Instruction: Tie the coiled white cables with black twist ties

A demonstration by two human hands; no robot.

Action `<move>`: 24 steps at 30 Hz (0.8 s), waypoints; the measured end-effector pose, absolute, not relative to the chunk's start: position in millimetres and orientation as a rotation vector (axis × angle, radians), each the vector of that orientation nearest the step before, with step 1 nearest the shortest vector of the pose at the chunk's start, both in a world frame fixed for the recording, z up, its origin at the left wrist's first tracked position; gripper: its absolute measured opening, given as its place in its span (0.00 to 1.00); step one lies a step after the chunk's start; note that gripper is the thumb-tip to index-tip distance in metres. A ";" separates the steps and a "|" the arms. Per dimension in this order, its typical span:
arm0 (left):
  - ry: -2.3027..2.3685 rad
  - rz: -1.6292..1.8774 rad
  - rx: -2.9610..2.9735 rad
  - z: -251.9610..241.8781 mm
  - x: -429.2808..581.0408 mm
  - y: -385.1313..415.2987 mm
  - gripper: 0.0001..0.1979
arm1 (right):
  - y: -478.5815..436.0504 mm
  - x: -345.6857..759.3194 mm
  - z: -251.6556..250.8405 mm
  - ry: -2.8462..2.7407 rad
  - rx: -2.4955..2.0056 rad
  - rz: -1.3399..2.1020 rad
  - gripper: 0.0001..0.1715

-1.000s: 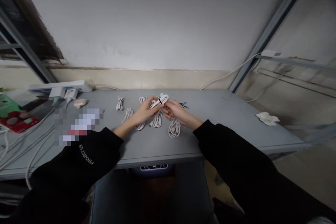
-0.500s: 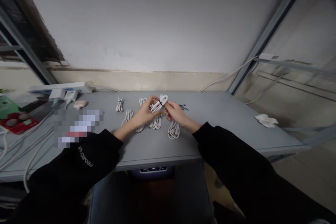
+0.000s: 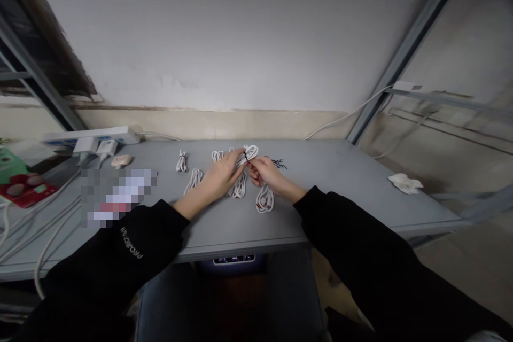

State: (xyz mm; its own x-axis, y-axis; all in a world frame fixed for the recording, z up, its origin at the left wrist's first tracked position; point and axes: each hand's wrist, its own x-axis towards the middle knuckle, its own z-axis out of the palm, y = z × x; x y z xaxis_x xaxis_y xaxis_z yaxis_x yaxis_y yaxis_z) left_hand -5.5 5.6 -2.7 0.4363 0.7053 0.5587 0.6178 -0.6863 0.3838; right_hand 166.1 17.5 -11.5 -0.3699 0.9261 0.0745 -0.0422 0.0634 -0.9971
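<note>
A coiled white cable [image 3: 252, 152] is up off the table between my hands, with a black twist tie [image 3: 246, 156] around its middle. My left hand [image 3: 221, 175] is closed over the near end of the coil and hides much of it. Thumb and fingers of my right hand [image 3: 267, 172] are pinched together at the twist tie. Below the hands lie more cable coils, one [image 3: 239, 186] under the left fingertips and another [image 3: 265, 199] beneath the right hand. Loose black twist ties [image 3: 278, 162] lie just behind my right hand.
A tied cable bundle [image 3: 181, 161] and another coil [image 3: 195, 179] lie left on the grey table [image 3: 340, 181]. Further left are a power strip [image 3: 124, 134] with plugs, a pale case [image 3: 121, 161] and trailing cords. A crumpled tissue [image 3: 404, 183] is at the right.
My left hand has turned over the coil, its fingers now covering more of it. The right hand stays pinched at the tie, nearly in place.
</note>
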 end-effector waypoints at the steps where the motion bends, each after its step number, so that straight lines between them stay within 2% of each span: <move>1: 1.170 1.090 2.558 -3.6 -5.1 6.6 0.18 | 17.2 166.0 -11.5 -1.488 -0.927 1.443 0.17; 9: 1.306 1.076 2.464 -7.5 -2.4 12.2 0.16 | 17.8 160.5 -13.8 -1.494 -0.957 1.299 0.18; 19: 1.417 0.912 2.397 0.0 -0.7 5.5 0.16 | 17.1 164.7 -20.6 -1.783 -1.011 0.584 0.16; 24: 1.273 0.960 2.395 -5.1 -4.3 11.3 0.15 | 11.9 169.6 -14.8 -1.884 -1.175 0.410 0.14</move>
State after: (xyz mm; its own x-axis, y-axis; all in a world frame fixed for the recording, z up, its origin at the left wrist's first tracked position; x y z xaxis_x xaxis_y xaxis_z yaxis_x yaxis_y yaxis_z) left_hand -4.3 11.3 -5.1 0.3968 0.8108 0.4304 0.6364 -0.5808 0.5075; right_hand 169.6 11.9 -14.8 -0.1919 0.8501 0.4904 0.5694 0.5034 -0.6499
